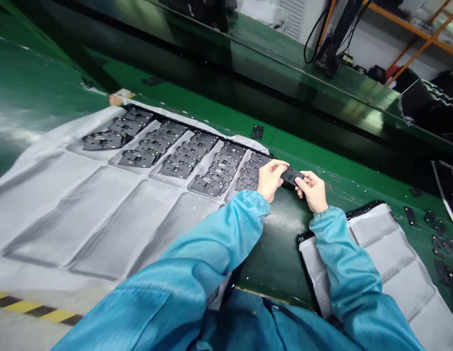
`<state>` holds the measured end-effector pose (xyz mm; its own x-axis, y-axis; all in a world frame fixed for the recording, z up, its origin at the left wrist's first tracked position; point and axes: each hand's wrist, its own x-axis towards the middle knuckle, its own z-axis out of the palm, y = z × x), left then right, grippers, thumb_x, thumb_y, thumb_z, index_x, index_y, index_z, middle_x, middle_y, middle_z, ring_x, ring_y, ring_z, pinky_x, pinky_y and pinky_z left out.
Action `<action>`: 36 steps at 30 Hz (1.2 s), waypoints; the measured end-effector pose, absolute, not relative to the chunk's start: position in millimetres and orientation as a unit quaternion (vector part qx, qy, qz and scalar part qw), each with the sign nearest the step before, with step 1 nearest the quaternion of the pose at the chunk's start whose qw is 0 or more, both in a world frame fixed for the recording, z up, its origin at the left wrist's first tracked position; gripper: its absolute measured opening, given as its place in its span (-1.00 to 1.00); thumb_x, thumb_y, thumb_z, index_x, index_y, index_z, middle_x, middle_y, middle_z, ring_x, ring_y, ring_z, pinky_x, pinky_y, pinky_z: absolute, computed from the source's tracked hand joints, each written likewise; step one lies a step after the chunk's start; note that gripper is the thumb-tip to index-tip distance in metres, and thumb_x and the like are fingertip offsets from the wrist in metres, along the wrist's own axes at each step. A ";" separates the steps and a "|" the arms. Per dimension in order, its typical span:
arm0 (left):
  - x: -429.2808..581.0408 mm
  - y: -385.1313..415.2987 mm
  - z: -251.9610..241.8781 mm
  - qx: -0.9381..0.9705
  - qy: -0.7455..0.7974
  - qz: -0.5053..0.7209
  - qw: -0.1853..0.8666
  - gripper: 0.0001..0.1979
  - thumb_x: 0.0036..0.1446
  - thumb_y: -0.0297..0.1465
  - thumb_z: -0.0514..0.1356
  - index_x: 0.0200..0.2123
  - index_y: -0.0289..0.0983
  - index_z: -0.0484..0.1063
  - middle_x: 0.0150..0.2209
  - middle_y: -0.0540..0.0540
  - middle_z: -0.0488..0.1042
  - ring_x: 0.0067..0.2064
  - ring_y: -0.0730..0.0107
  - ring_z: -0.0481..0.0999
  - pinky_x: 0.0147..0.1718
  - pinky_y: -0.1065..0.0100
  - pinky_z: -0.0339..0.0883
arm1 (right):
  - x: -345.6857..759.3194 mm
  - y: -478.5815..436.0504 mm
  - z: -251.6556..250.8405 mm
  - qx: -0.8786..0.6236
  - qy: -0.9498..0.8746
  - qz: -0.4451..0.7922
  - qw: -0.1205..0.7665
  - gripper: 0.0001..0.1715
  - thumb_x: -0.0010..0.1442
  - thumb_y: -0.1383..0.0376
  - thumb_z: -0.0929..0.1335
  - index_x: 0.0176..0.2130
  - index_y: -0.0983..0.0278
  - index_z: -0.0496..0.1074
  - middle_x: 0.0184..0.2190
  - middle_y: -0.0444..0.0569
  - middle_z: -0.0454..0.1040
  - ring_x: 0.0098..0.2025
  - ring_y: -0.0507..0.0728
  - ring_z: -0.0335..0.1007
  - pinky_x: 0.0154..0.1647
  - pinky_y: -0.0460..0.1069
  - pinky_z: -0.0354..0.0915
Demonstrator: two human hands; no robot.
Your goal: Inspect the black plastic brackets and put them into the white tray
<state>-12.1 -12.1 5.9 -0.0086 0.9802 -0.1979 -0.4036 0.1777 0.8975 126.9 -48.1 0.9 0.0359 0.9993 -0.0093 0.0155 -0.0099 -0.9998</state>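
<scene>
Nearest me are two sleeves of shiny teal cloth [211, 243], worn by the person at work. To the right lies one smaller black-edged tray lined with pale translucent sheet [376, 224], partly under the right sleeve. To the left spreads one larger tray with the same pale lining [80, 209]; four compartments of its front row show.

Past the cuffs, two bare hands meet over a single black, flat, oblong plate with small holes [292, 176]. The left hand [272, 179] pinches one end, the right hand [311, 191] the other. The plate is by the larger tray's far right corner, though I can't tell whether it touches it. Its long axis runs crosswise from hand to hand, the right end dipping slightly toward the person.

Behind, five compartments hold overlapping rows of black plates [193, 153], too many to count surely. On the green tabletop [285, 243], one loose black plate [258, 132] lies beyond the tray, with at least six loose black pieces [445, 246] off right.
</scene>
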 end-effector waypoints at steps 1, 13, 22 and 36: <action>-9.0 -12.7 5.6 0.327 0.451 0.559 0.614 -0.88 -0.07 -0.41 0.19 -0.41 -0.32 0.46 -0.51 0.04 0.37 -0.69 0.72 0.09 -0.77 0.55 -0.15 | 127.2 -47.5 -0.5 -0.512 -0.489 0.490 0.508 -0.62 0.06 0.09 0.43 -0.20 0.29 0.41 -0.59 -0.18 0.40 -0.68 -0.07 0.21 -0.70 -0.16 0.15; -130.8 2.0 58.7 0.574 0.491 0.544 0.366 -0.69 0.00 -0.36 0.26 -0.13 -0.22 0.42 -0.39 0.01 0.42 -0.60 0.66 0.30 -0.68 0.58 0.13 | 127.5 -38.9 -6.3 -0.480 -0.453 0.516 0.547 -0.65 0.14 0.08 0.36 -0.37 0.34 0.47 -0.54 -0.09 0.43 -0.66 -0.08 0.24 -0.72 -0.19 0.15; -175.1 -50.0 18.8 0.760 0.534 0.225 0.295 -0.80 0.02 -0.26 0.27 -0.32 -0.25 0.46 -0.36 -0.06 0.48 -0.49 0.50 0.39 -0.46 0.43 0.30 | 123.6 -37.6 -9.9 -0.533 -0.457 0.483 0.523 -0.75 0.14 0.21 0.36 -0.44 0.36 0.46 -0.61 -0.10 0.39 -0.68 -0.08 0.23 -0.76 -0.21 0.13; -32.7 165.4 18.6 0.658 0.694 0.179 0.233 -0.56 -0.12 -0.37 0.37 -0.22 -0.44 0.30 -0.07 -0.50 0.39 0.03 -0.03 0.39 -0.07 0.16 0.23 | 124.4 -39.1 -22.8 -0.559 -0.481 0.455 0.500 -0.71 0.14 0.18 0.28 -0.41 0.34 0.44 -0.63 -0.14 0.35 -0.68 -0.07 0.21 -0.72 -0.19 0.14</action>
<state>-32.7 165.4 18.6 -0.0259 0.9958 -0.0874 0.8294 0.0702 0.5542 124.4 -39.1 -22.8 0.1240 0.9919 -0.0269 0.0826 -0.0374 -0.9959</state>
